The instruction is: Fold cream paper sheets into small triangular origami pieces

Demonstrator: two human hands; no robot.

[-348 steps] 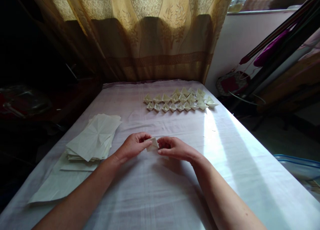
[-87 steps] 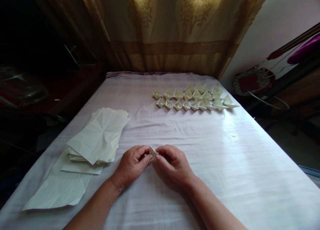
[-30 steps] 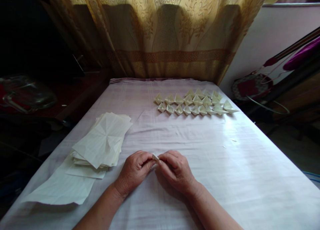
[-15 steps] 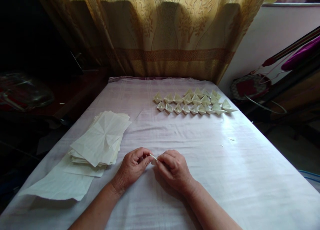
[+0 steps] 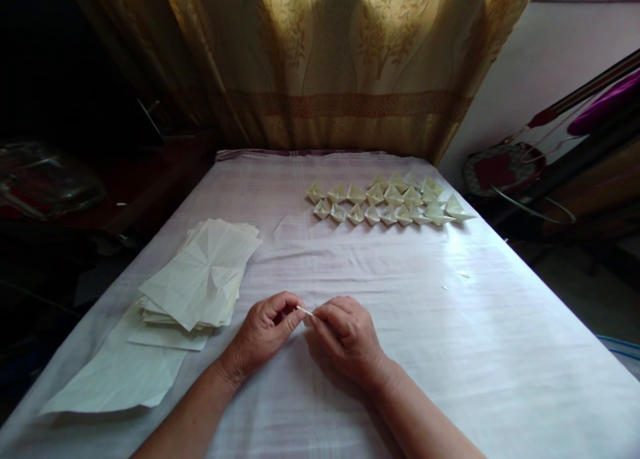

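Note:
Between my fingertips, near the middle of the table, is a small folded piece of white paper (image 5: 305, 311), seen almost edge-on. My left hand (image 5: 267, 326) pinches its left end between thumb and forefinger. At the other end, my right hand (image 5: 349, 336) grips it with curled fingers. Most of the paper's shape is hidden by the fingers. To the left lies a stack of creased paper sheets (image 5: 203, 272), with a longer loose sheet (image 5: 117, 372) sticking out from under it. Several folded paper boats (image 5: 393, 202) stand in rows at the far right of the table.
A pale checked cloth (image 5: 450, 379) covers the table. Tiny paper scraps (image 5: 464, 274) lie on its right side. A patterned gold curtain (image 5: 320, 59) hangs behind the far edge. Past the right edge is a bag (image 5: 503, 169); dark furniture (image 5: 165, 179) stands at the left.
Both hands stay in nearly the same place, still pinching the folded paper, which has tilted slightly. The view has shifted a little.

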